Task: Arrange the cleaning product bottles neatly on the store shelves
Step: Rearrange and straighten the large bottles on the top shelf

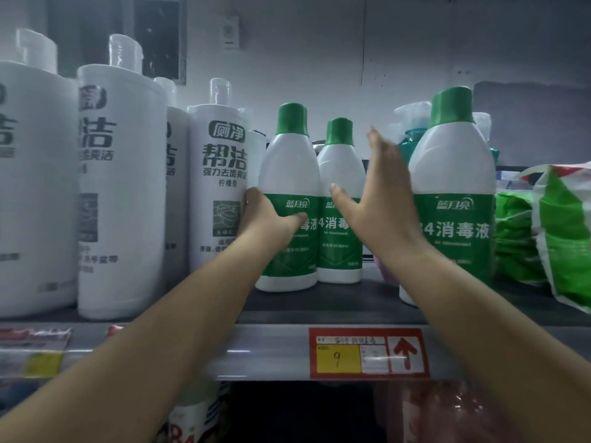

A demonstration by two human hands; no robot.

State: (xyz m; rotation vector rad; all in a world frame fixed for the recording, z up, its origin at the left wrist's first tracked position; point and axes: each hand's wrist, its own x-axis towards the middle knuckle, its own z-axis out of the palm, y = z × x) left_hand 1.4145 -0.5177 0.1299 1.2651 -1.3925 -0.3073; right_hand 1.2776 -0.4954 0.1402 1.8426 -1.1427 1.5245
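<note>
3 disinfectant bottles (pixel 287 199) white, green caps, green labels; toilet-cleaner bottles (pixel 217 187) white, grey print.

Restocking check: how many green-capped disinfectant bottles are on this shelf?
3: one gripped by the left hand, one just behind-right, one right of the open right hand, nearer the shelf edge. More may be hidden.

A dim grey plastered wall (pixel 383 52) rises behind the grey metal shelf (pixel 319 302) (a dark rectangular panel (pixel 158 36) and small white wall fixture (pixel 231 30) hang high up).
</note>
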